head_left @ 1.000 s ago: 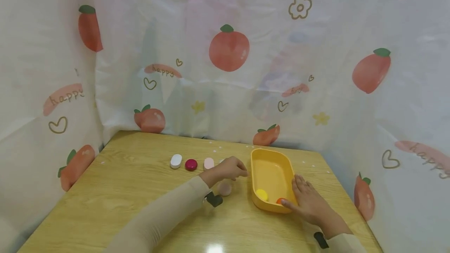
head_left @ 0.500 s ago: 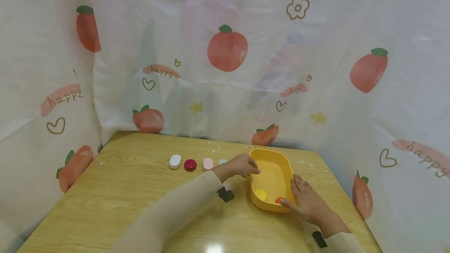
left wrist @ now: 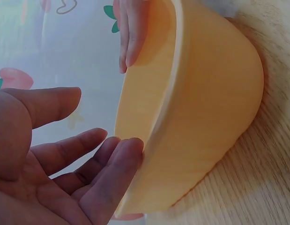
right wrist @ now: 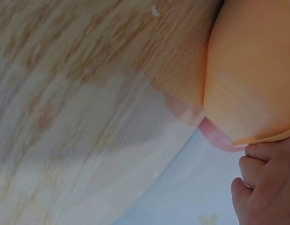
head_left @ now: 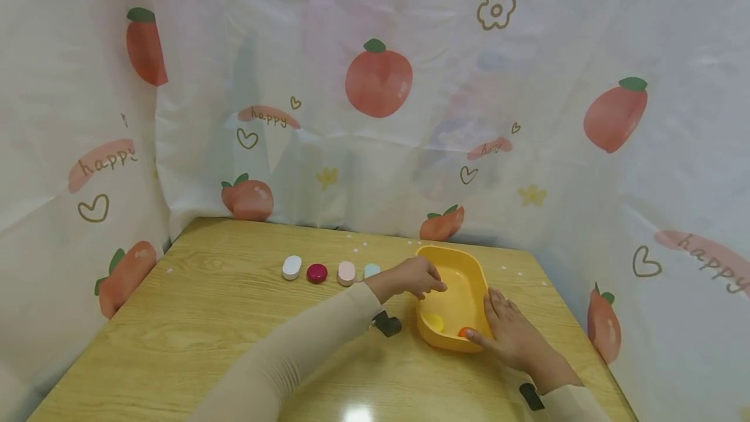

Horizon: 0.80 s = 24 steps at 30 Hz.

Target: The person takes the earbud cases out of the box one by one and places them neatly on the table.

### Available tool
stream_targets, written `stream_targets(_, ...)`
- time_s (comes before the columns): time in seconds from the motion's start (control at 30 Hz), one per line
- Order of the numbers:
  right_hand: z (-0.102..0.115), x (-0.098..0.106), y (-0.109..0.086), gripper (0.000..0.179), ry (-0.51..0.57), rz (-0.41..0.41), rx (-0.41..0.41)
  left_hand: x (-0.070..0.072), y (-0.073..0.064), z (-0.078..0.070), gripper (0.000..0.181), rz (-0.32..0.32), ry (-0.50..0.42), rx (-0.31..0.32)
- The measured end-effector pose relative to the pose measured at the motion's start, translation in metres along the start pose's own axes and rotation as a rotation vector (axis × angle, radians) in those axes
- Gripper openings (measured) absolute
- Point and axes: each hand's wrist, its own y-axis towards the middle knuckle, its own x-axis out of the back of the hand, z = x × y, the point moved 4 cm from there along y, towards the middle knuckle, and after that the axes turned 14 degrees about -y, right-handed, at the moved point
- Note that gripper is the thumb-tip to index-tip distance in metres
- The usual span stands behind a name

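Note:
A yellow-orange plastic bin (head_left: 457, 344) stands right of the middle of the table. At its near end lie a yellow round piece (head_left: 435, 323) and an orange one (head_left: 465, 332), partly covered by my right thumb. My left hand (head_left: 417, 277) reaches over the bin's left rim. In the left wrist view its thumb and fingers (left wrist: 119, 171) are spread apart with nothing between them, fingertips right at the bin's rim. My right hand (head_left: 512, 337) lies with straight fingers along the bin's right wall, thumb over the near corner. The right wrist view shows bent knuckles (right wrist: 257, 173) at the rim.
Left of the bin, a row holds a white oval piece (head_left: 291, 267), a dark red round one (head_left: 317, 273), a pale pink oval one (head_left: 346, 273) and a pale teal one (head_left: 372, 270), partly behind my left arm. A fruit-printed curtain (head_left: 375, 168) surrounds the wooden table (head_left: 176, 318).
My left hand has moved right, from beside the bin to over its inside. The pale teal piece shows more clearly. My right hand and the bin stay in place.

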Motion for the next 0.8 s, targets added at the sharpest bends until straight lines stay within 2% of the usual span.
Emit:
stream_targets(0.2,-0.002,0.0,0.002,0.09,-0.009,-0.02,0.01,-0.012,0.002,-0.008,0.026,0.013,0.031,0.038)
stream_targets(0.37,-0.004,-0.001,0.001,0.091,-0.013,-0.019,0.006,-0.026,0.006,-0.012,0.024,0.035,0.103,0.087)
stream_targets(0.57,-0.004,-0.003,0.002,0.09,0.005,-0.017,0.012,-0.04,0.005,-0.013,0.022,0.036,0.217,0.126)
stream_targets(0.8,-0.003,-0.005,0.002,0.089,0.014,-0.024,0.02,-0.054,0.005,-0.012,0.032,0.011,0.383,0.17)
